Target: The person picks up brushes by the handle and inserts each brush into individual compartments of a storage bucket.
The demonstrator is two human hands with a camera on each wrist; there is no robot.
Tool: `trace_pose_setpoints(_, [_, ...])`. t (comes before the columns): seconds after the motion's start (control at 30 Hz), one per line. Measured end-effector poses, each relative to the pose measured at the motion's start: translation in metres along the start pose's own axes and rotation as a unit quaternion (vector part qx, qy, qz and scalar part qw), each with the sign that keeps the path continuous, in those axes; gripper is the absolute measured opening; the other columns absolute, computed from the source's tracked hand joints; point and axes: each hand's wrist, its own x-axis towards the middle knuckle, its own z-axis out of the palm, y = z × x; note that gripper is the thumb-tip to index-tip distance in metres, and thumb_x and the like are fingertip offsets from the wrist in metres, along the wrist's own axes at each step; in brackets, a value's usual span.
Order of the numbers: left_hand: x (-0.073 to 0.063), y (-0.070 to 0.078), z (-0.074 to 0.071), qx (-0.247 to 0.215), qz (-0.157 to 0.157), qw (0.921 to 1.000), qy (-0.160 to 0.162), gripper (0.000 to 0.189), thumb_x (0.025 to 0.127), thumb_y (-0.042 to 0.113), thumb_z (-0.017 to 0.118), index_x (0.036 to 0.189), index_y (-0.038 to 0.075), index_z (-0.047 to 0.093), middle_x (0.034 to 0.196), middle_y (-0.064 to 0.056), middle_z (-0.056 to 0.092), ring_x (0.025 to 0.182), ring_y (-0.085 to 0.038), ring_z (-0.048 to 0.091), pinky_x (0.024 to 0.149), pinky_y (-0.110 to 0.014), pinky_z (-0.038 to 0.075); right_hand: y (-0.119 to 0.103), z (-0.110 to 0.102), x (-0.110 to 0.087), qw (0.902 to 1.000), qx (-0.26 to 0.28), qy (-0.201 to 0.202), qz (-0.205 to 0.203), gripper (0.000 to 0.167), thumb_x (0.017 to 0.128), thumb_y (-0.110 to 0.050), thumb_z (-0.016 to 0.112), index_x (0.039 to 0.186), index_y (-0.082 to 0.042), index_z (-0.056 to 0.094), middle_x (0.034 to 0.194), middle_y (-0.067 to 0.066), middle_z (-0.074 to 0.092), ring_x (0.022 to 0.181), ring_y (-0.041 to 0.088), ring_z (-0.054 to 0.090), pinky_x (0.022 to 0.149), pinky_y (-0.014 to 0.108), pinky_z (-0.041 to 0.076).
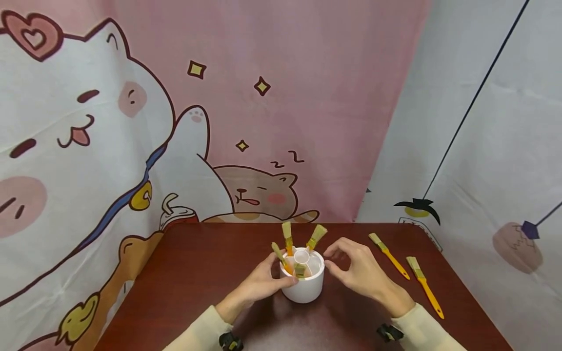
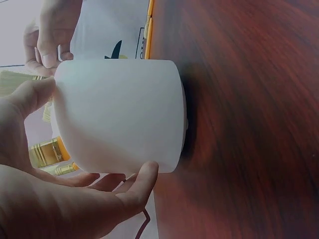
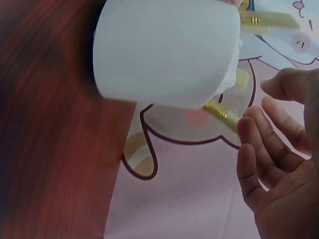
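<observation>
A round white brush holder (image 1: 304, 291), split into compartments about a central ring, stands upright on the table. My left hand (image 1: 261, 282) grips its left side, the thumb on the near rim and the fingers round the wall. Several flat paintbrushes stand in it bristles up: one at the back (image 1: 287, 231), one at the back right (image 1: 318, 235), one leaning left (image 1: 277, 251) and one at the near side (image 1: 300, 269). Just right of the rim, beside the right compartment, my right hand (image 1: 362, 268) hangs with loosely bent fingers and holds nothing.
Two more paintbrushes with yellow handles lie on the right of the dark red table (image 1: 197, 273), one farther back (image 1: 388, 255) and one nearer (image 1: 424, 286). Behind the table hangs a pink and white cloth (image 1: 325, 122) with cartoon animals.
</observation>
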Motion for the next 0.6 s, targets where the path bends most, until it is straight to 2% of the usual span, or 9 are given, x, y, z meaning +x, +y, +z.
trace_pose_setpoints(0.13, [-0.001, 0.001, 0.002, -0.011, 0.006, 0.9999, -0.001, 0.097, 0.099, 0.025, 0.092, 0.177, 0.002, 0.04, 0.167, -0.025, 0.063, 0.157, -0.046, 0.06, 0.129, -0.073, 0.046, 0.009, -0.006, -0.001, 0.9996, -0.022, 0.013, 0.008, 0.031, 0.088, -0.005, 0.099, 0.107, -0.021, 0.08, 0.103, -0.014, 0.078, 0.089, 0.007, 0.073, 0.08, 0.03, 0.064])
trace_pose_setpoints(0.3, [-0.002, 0.001, 0.007, -0.02, 0.017, 0.9996, 0.013, 0.097, 0.098, 0.023, 0.094, 0.174, -0.001, 0.04, 0.165, -0.025, 0.064, 0.154, -0.044, 0.064, 0.127, -0.07, 0.05, 0.02, -0.013, -0.003, 0.9983, -0.046, 0.016, 0.03, 0.027, 0.091, -0.007, 0.098, 0.107, -0.021, 0.081, 0.104, -0.015, 0.079, 0.09, 0.003, 0.072, 0.081, 0.034, 0.065])
trace_pose_setpoints(0.43, [-0.005, 0.003, 0.016, 0.028, 0.018, 0.9978, 0.057, 0.104, 0.092, 0.034, 0.099, 0.17, -0.003, 0.042, 0.166, -0.026, 0.06, 0.155, -0.044, 0.061, 0.127, -0.069, 0.049, 0.033, -0.017, -0.006, 0.9968, -0.062, 0.025, 0.045, 0.024, 0.092, -0.007, 0.097, 0.108, -0.019, 0.083, 0.102, -0.013, 0.08, 0.09, 0.005, 0.07, 0.082, 0.034, 0.061])
trace_pose_setpoints(0.53, [-0.008, 0.005, 0.023, 0.081, 0.009, 0.9913, 0.103, 0.112, 0.086, 0.044, 0.103, 0.169, -0.002, 0.044, 0.164, -0.027, 0.057, 0.155, -0.047, 0.059, 0.127, -0.071, 0.048, 0.043, -0.019, -0.009, 0.9952, -0.075, 0.034, 0.053, 0.023, 0.093, -0.008, 0.096, 0.108, -0.02, 0.084, 0.1, -0.013, 0.079, 0.089, 0.009, 0.069, 0.081, 0.033, 0.056])
trace_pose_setpoints(0.6, [-0.007, 0.007, 0.028, 0.1, 0.005, 0.9873, 0.123, 0.114, 0.083, 0.048, 0.104, 0.168, -0.002, 0.046, 0.16, -0.028, 0.058, 0.151, -0.047, 0.061, 0.125, -0.071, 0.049, 0.051, -0.021, -0.01, 0.9947, -0.077, 0.037, 0.058, 0.022, 0.093, -0.008, 0.095, 0.108, -0.019, 0.083, 0.099, -0.012, 0.078, 0.088, 0.012, 0.07, 0.081, 0.03, 0.056])
